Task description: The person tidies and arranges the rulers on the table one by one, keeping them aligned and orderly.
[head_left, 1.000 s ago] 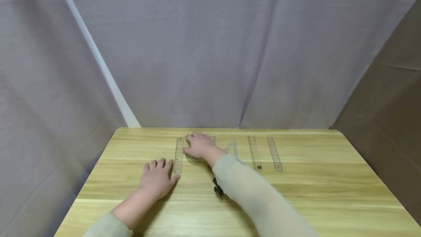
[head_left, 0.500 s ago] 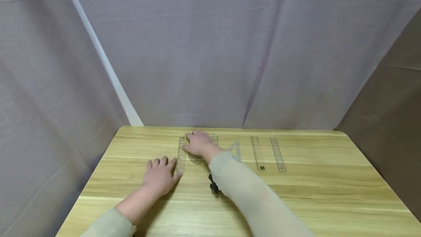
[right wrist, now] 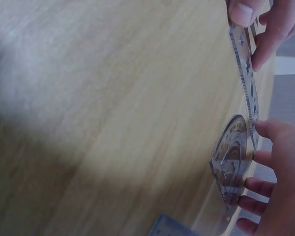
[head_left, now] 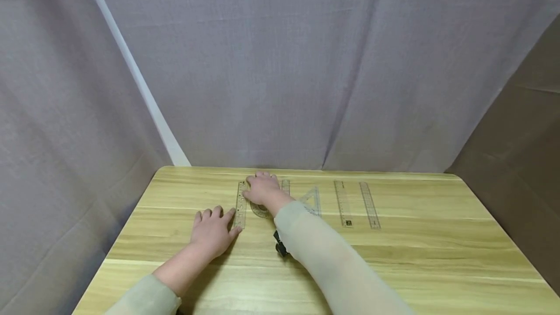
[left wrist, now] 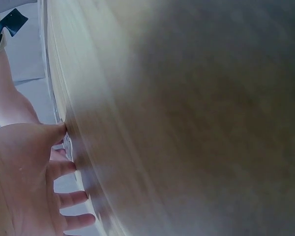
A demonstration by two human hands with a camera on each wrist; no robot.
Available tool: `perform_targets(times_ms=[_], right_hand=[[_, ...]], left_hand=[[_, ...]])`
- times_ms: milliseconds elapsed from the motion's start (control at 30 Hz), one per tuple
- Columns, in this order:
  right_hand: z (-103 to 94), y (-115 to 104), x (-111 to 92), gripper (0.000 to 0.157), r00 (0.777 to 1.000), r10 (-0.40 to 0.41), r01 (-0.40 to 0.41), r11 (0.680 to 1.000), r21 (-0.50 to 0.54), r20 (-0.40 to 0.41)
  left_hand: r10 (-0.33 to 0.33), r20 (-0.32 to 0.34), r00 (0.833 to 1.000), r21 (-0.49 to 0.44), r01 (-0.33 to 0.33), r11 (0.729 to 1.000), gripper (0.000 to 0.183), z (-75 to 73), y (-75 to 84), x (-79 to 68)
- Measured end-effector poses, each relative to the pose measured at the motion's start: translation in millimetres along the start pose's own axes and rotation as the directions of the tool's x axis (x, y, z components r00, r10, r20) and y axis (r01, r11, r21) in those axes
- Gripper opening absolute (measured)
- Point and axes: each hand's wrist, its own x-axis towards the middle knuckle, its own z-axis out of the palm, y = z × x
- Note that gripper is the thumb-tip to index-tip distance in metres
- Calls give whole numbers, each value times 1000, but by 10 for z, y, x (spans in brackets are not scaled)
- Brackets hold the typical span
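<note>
Plastic protractor (right wrist: 230, 156), fullest from right wrist

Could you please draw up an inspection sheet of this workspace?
Surface: wood-grain table, rounded far corners.
Job's things: leftmost ruler, protractor, partly hidden second ruler, set square, third ruler and rightmost ruler, all see-through.
Clutter: nothing seen.
Grips: left grip spread, touching leftmost ruler's near end; right grip partly over protractor, thumb at the same ruler.
Cables: nothing seen.
Surroundings: greyish curtains behind and beside.
</note>
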Motion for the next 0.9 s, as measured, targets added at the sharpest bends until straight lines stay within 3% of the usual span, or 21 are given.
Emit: perform_targets(times_ms=[433,667,900], right_hand=[[-53,42,44,44,1000,10,-10,998,54,-6],[-123,81,26,34,1000,12,-11,990,144,-4],[-84,108,32,35,999,11,-2,983,183,-47]], left_hand=[[-3,9,1000,7,3,1000,65,-14,11,-11],[-1,13,1000,9,1,1000,65,-8,18,-8],[0,12,1000,-3,0,1000,65,-8,6,-21]])
